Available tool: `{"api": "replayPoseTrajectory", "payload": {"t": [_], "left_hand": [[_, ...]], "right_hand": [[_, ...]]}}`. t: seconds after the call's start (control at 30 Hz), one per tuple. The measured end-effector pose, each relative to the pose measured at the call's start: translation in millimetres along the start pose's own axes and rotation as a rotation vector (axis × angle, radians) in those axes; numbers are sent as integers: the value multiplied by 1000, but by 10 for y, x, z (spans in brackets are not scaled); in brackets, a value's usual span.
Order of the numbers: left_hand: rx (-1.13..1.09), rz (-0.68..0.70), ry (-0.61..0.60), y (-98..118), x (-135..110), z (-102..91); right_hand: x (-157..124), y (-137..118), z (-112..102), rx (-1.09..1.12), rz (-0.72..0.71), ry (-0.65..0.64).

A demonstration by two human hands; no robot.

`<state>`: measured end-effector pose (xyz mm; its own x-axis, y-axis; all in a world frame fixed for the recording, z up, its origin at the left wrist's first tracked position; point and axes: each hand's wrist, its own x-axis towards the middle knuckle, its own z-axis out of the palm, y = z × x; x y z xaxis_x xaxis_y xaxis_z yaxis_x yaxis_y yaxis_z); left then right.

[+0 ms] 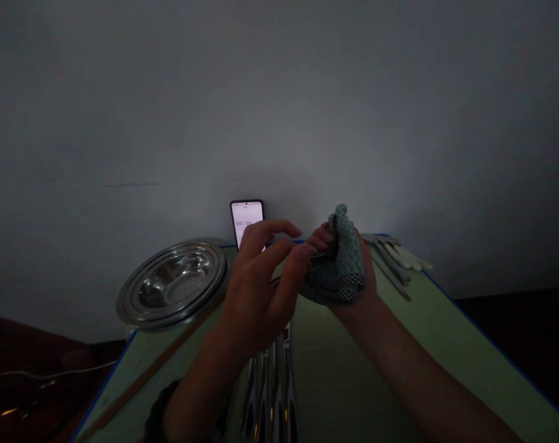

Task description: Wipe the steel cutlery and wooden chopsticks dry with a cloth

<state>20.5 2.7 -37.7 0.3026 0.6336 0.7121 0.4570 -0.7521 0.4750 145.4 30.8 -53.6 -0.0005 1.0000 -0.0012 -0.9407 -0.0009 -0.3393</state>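
My right hand [362,286] is closed around a bunched green cloth [341,261] with a checked edge, held above the green table [335,369]. My left hand [256,289] hovers just left of the cloth, fingers spread and bent, fingertips close to or touching its edge. Whether something thin sits inside the cloth is hidden. Below my left forearm lies a row of several shiny metal utensils [273,394].
Stacked steel plates [173,283] sit at the table's far left corner. A phone [247,220] with a lit timer screen leans against the grey wall. More cutlery with pale handles [397,258] lies at the far right. A thin wooden stick [145,375] lies along the left edge.
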Motion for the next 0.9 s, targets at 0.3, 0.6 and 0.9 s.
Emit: {"api": "replayPoseTrajectory", "payload": {"t": [0.3, 0.6, 0.9], "left_hand": [[-8, 15, 13, -6, 16, 1], [-18, 31, 30, 53, 9, -21], [-24, 40, 21, 67, 2, 25]], "right_hand": [[-15, 31, 10, 28, 16, 21], [-29, 76, 17, 36, 52, 78], [-44, 48, 49, 11, 46, 89]]}}
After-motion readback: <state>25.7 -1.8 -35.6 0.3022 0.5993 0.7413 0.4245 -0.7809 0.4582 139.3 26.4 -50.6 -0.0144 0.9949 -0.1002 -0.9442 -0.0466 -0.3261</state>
